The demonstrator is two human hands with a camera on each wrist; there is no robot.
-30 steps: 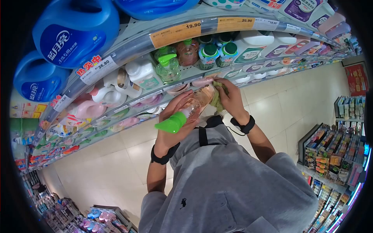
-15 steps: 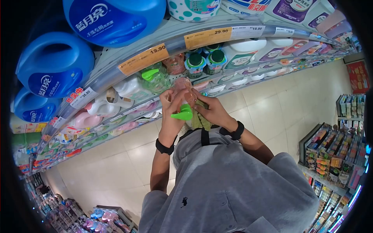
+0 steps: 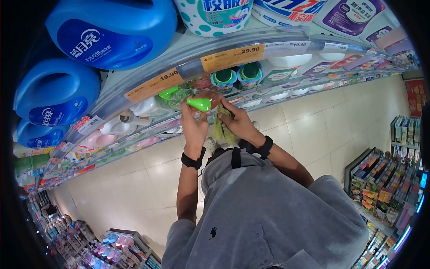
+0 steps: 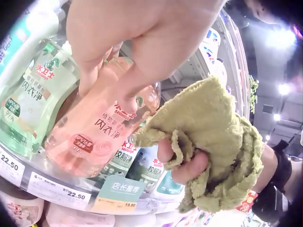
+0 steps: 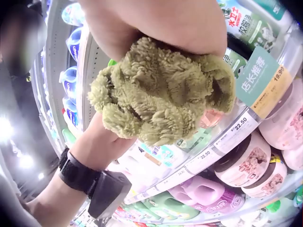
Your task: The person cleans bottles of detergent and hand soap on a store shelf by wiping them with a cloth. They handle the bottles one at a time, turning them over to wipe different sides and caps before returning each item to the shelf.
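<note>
Presently the pink pump bottle (image 4: 97, 125) tilts at the shelf (image 4: 156, 204) front; whether its base rests there I cannot tell. My left hand (image 3: 195, 129) pinches its upper part between thumb and fingers, near the bright green pump (image 3: 199, 104). Right of the bottle, my right hand (image 3: 242, 125) grips a crumpled olive cloth (image 4: 213, 137), fingers curled into it. Left of the bottle, a green bottle (image 4: 37, 97); beyond it rightward, dark-capped bottles (image 3: 223, 79); higher, farther left, blue jugs (image 3: 114, 38).
</note>
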